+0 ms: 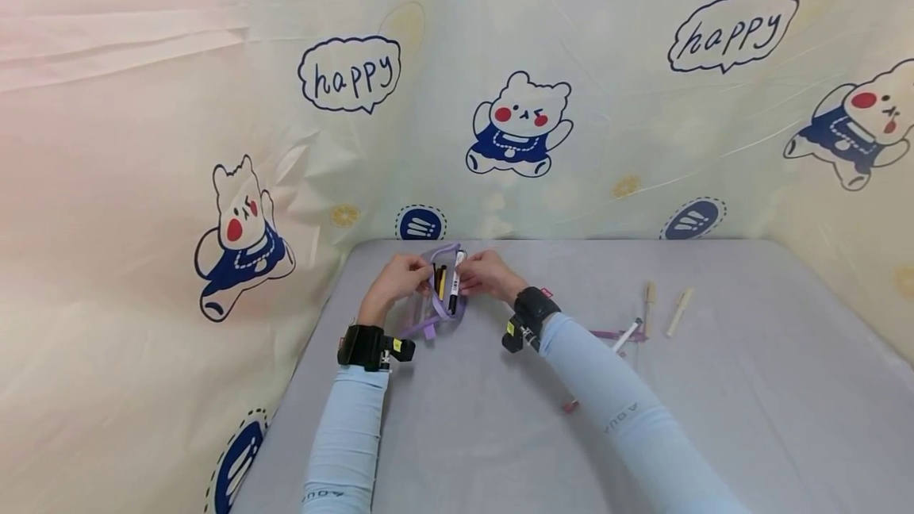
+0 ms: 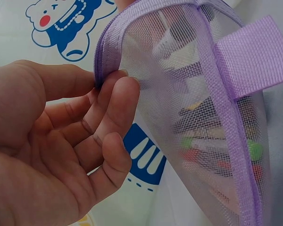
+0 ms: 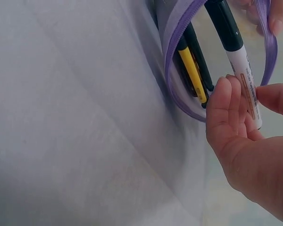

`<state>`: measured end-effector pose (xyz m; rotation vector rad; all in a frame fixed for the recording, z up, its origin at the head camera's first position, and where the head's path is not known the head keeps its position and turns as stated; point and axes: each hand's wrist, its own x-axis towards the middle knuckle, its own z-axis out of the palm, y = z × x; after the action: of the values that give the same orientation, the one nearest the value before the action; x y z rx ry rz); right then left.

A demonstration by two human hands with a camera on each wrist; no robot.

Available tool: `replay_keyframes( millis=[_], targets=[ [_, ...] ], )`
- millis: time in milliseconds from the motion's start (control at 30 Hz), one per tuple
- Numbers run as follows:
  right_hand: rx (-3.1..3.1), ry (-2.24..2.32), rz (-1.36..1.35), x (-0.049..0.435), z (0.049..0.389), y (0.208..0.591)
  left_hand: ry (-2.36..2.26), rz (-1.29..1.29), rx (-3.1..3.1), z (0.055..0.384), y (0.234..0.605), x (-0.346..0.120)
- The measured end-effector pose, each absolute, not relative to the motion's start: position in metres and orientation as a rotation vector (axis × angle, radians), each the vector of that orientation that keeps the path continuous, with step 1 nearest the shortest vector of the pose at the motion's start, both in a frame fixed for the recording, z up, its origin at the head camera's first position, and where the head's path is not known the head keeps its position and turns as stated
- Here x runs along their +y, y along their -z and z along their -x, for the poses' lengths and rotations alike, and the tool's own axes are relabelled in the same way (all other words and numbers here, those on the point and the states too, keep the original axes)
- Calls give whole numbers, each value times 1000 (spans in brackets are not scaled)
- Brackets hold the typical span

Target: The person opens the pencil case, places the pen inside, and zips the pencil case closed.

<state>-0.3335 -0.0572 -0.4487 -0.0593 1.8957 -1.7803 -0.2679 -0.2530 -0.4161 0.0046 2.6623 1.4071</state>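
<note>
While left grip (image 2: 61,141) pinches a woven-edged mesh pouch (image 2: 198,108), right grip (image 3: 247,150) pinching smooth cylindrical marker (image 3: 237,60)

- Left sleeve (image 1: 346,427): pale blue, snug, wrinkled, dark lettering (image 1: 324,494)
- Right sleeve (image 1: 610,387): pale blue, smoother, dark lettering (image 1: 620,417)
- Left wristband (image 1: 360,348): wide, black
- Right wristband (image 1: 534,308): wide, black, small red tag (image 1: 547,292)
- Left camera (image 1: 407,350): small, black, yellow label (image 1: 397,345)
- Right camera (image 1: 512,342): small, black, yellow label (image 1: 510,328)

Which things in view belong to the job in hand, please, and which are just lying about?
Job in hand:
purple mesh pouch, gripped by the left hand
black-and-white marker, pinched in the right hand
yellow-and-black pen, inside the pouch

Lying about (untouched, though perhaps wanted later):
tan pen
cream pen
white pen
</note>
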Motion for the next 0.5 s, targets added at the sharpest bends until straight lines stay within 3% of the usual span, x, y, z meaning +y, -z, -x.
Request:
replay_keyframes(
  millis=[500],
  targets=[
    [1950,1638,136,-60,324,450,-1360,-31,2682,271,419,-254]
  ],
)
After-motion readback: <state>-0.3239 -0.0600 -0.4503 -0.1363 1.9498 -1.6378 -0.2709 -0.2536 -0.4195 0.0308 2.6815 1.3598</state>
